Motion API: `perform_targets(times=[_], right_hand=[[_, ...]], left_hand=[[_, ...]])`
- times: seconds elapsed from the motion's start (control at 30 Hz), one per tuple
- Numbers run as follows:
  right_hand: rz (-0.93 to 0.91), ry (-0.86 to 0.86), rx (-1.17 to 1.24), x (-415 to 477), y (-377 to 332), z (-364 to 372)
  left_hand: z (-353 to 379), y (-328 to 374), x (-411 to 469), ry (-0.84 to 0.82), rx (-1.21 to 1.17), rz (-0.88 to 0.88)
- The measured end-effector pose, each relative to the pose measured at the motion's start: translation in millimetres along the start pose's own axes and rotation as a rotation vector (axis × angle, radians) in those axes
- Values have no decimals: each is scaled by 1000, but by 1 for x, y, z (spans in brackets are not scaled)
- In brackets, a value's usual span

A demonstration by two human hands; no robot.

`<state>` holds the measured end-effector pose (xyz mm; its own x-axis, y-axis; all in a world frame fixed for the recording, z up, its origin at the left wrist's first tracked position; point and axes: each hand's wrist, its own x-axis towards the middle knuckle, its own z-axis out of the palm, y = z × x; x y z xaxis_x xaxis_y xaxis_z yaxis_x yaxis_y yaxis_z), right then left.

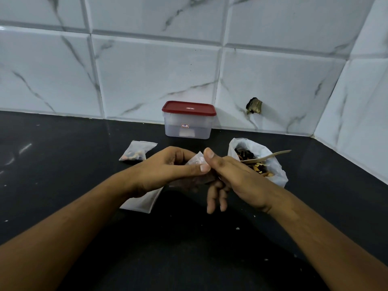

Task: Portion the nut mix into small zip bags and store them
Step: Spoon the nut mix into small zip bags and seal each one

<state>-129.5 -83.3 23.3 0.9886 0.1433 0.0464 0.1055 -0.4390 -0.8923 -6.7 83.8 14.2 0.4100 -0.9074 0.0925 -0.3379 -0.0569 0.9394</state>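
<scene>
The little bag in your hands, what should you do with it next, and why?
Probably slide the thumbs along the top of the little bag to press its zip shut. The left hand and right hand pinch its top edge, dark mix seems to sit inside it, and the wooden spoon rests in the big bag of mix, so scooping looks done.

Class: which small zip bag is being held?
The centre bag, pinched between left hand and right hand; the filled bag and flat bag lie unheld.

Countertop (63,164) layout
Lidded container (189,120) rearmost, against wall (147,70); filled zip bag (136,153) front-left; nut mix bag (258,162) front-right, spoon (270,156) inside.
</scene>
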Motion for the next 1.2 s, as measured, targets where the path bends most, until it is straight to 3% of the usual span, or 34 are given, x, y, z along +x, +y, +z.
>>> perform_targets(times=[0.67,0.97,1.2], right_hand=[[111,-204,96,2,3,2],[137,-96,96,0,-4,2],[-2,167,61,2,0,-12]], left_hand=[[2,-1,1,-87,7,-29],[-2,-6,3,-68,75,10],[0,-9,7,94,181,111]])
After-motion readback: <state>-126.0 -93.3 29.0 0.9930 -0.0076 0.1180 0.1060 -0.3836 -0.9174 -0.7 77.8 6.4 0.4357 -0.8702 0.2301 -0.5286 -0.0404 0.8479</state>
